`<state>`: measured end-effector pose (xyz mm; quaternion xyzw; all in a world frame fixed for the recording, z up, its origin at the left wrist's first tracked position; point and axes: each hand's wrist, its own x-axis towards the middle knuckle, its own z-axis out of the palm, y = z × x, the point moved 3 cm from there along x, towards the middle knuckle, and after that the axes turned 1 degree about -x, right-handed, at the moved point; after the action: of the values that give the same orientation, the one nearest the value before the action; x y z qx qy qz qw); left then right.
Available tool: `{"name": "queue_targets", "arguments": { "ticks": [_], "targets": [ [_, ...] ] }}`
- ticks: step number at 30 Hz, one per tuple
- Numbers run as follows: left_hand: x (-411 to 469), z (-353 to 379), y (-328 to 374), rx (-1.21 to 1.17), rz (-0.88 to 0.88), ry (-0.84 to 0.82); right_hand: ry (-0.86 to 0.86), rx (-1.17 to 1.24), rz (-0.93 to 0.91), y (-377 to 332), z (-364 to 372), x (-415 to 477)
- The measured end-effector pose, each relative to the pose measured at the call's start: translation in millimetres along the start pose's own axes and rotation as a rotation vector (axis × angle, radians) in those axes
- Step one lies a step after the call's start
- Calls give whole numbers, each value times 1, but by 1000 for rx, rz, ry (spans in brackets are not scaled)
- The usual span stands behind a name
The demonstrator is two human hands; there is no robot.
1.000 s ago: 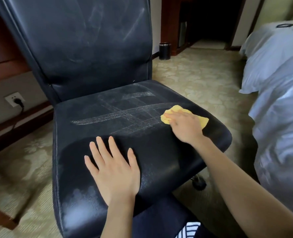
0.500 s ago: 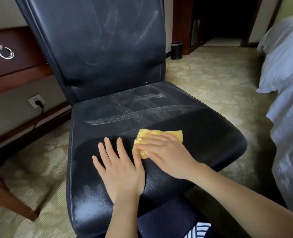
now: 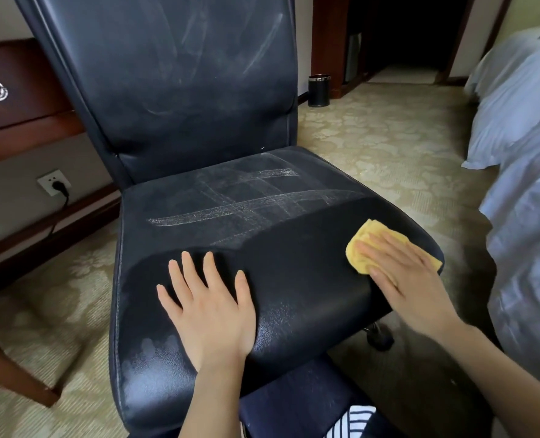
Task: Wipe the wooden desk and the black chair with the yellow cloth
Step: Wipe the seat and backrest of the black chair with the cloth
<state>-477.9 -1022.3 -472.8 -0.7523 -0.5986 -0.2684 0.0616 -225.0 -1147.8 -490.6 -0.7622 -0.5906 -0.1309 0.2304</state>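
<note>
Your left hand [image 3: 210, 311] lies flat, fingers spread, on the black chair [image 3: 262, 279] seat; your right hand [image 3: 398, 273] presses the yellow cloth [image 3: 361, 251] flat. Patterned carpet [image 3: 373, 137], bed [image 3: 521, 153] right.

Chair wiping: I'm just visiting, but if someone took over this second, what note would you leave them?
Left hand: flat, fingers spread, resting on the front of the black chair's seat.
Right hand: pressing the yellow cloth flat on the seat's front right corner.
Done: the seat's front band looks dark and clean.
Left: dusty streaks across the rear of the seat, a pale patch at its front left corner, and hazy smears on the backrest. Of the wooden desk only a drawer front shows, so its top cannot be judged.
</note>
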Motion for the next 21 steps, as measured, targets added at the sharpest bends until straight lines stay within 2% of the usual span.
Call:
{"name": "queue_targets", "arguments": {
  "ticks": [3, 6, 11, 16, 18, 21],
  "targets": [
    [-1, 0, 0, -5, -4, -17, -20, 89, 160, 17, -3, 20],
    [-2, 1, 1, -12, -8, -21, -100, 80, 288, 35, -3, 49],
    [-2, 1, 2, -14, -4, -28, -291, 168, 349, 64, 6, 102],
    [-2, 1, 3, -4, -7, -47, -322, 319, 546, 63, 2, 139],
    [-2, 0, 3, 0, -8, -53, -319, 274, 580, 61, 4, 141],
    [-3, -1, 3, 13, 13, -56, -315, 114, 532, 56, 3, 130]
  ]
}}
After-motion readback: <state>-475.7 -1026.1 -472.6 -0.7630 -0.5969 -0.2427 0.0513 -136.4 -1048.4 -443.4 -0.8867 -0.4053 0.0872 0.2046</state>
